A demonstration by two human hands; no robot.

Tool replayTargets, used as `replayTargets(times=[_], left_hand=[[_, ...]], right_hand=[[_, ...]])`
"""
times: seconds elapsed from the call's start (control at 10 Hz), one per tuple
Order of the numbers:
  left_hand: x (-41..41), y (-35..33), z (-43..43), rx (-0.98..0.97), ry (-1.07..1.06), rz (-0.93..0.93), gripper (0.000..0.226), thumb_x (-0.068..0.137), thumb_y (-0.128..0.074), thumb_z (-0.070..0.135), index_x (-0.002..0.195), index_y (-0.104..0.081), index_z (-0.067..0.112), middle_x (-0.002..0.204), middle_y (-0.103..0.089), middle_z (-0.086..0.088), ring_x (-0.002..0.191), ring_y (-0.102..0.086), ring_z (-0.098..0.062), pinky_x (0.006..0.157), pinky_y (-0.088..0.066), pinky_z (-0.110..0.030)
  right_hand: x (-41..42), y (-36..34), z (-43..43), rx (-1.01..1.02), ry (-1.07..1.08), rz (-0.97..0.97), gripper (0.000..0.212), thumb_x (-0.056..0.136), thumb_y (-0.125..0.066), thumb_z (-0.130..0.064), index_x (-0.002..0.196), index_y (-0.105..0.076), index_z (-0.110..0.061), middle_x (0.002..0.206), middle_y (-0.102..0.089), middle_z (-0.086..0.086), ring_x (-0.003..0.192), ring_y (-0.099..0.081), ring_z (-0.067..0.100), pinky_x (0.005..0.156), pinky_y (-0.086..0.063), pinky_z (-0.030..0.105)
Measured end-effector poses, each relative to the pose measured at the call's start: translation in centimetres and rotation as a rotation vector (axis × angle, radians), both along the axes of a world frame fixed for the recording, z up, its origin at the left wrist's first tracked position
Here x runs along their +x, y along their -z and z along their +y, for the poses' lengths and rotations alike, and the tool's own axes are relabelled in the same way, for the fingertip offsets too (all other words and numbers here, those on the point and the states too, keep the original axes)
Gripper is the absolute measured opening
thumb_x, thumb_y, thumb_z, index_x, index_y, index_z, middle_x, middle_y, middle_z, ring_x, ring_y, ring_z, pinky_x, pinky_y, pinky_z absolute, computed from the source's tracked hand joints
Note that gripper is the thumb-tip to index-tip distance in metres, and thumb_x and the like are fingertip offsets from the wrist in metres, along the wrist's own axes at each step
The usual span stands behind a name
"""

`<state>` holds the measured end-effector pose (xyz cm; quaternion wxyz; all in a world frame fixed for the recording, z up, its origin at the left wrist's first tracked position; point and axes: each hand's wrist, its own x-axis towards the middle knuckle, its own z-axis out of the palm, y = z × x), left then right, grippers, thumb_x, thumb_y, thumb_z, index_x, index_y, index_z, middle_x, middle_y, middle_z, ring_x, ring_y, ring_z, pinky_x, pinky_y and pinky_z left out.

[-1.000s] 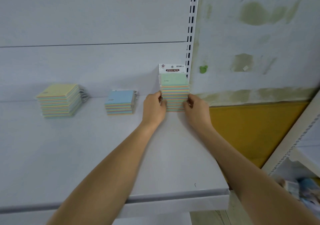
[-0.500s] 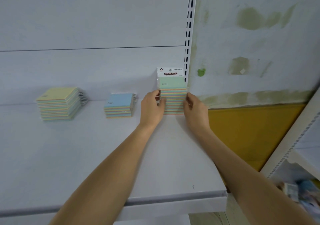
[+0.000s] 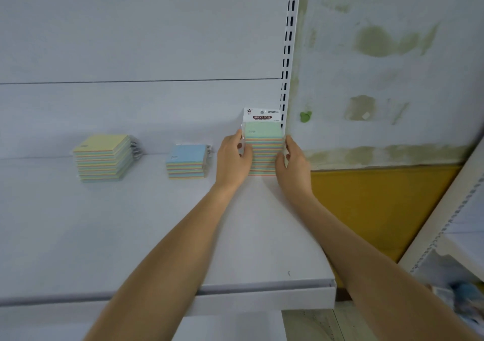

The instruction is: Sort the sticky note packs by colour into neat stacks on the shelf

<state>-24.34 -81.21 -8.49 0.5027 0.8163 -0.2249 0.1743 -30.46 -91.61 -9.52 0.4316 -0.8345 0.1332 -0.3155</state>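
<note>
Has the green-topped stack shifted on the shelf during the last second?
No. The green-topped stack still sits right beside the slotted upright, as before.

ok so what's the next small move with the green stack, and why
Probably press the sides in lightly to square the green stack, then let go. The left hand and right hand hold its two sides, and it already stands on the shelf at the right end, apart from the blue stack and yellow stack.

View: one head-worn camera, in front of the shelf (image 3: 110,236) and above it.
Facing: forward and down, towards the shelf's back.
Nearness: close; the shelf fills most of the view.
</note>
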Motion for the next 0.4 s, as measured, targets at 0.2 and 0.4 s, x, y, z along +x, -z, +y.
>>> replayTargets(times=[0.2,0.4], left_hand=[[0.7,-1.1,2.8,0.037,-0.083,-0.041,0.044,0.092,-0.047,0.009,0.135,-0.043,0.002,0.13,-0.052,-0.017,0.117,-0.053,-0.029,0.1,-0.039,-0.032],[1.6,-4.3,8.2,0.351,-0.068,-0.183,0.043,0.094,-0.047,0.016,0.135,-0.045,0.004,0.133,-0.052,-0.018,0.122,-0.05,-0.031,0.103,-0.037,-0.035]], right_hand=[[-1.8,-1.8,-0.9,-0.045,-0.018,-0.064,0.047,0.096,-0.034,-0.009,0.142,-0.029,-0.015,0.146,-0.038,0.002,0.134,-0.034,0.014,0.094,-0.023,0.011],[-2.2,-4.1,-0.1,-0.369,-0.037,-0.064,0.045,0.095,-0.039,-0.015,0.14,-0.034,-0.017,0.146,-0.04,0.0,0.133,-0.037,0.018,0.105,-0.034,0.029]])
